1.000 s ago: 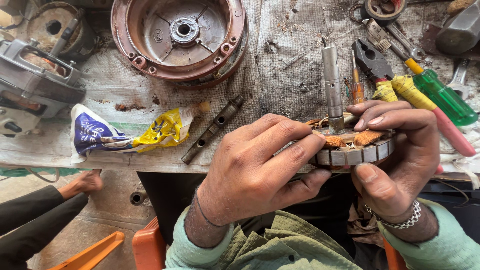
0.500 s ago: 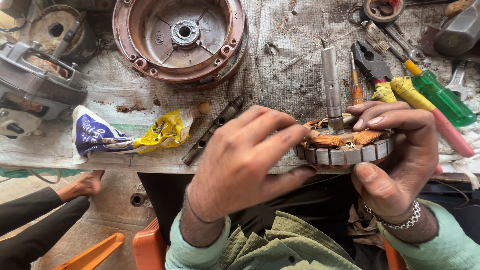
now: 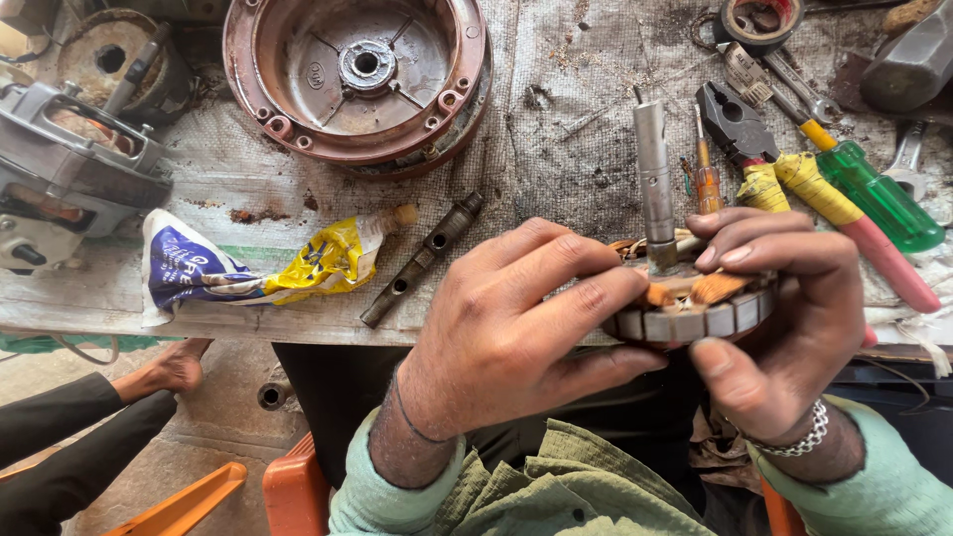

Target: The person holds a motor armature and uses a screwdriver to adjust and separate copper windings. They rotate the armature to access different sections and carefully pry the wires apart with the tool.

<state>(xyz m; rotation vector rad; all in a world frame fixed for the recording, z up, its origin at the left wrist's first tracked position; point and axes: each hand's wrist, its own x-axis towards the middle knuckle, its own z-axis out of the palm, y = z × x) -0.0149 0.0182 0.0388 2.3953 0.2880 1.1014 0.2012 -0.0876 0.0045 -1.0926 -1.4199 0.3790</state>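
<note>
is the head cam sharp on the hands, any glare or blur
Head view: even daylight and soft shadows; left hand, right hand and the wound core they hold are sharp, no motion blur; mild shine on the steel shaft and green screwdriver handle; slight wide-angle bowing at the edges.

A rust-brown round housing [image 3: 357, 74], a yellow-and-blue crumpled packet [image 3: 248, 273], a green-handled screwdriver [image 3: 879, 199].
</note>
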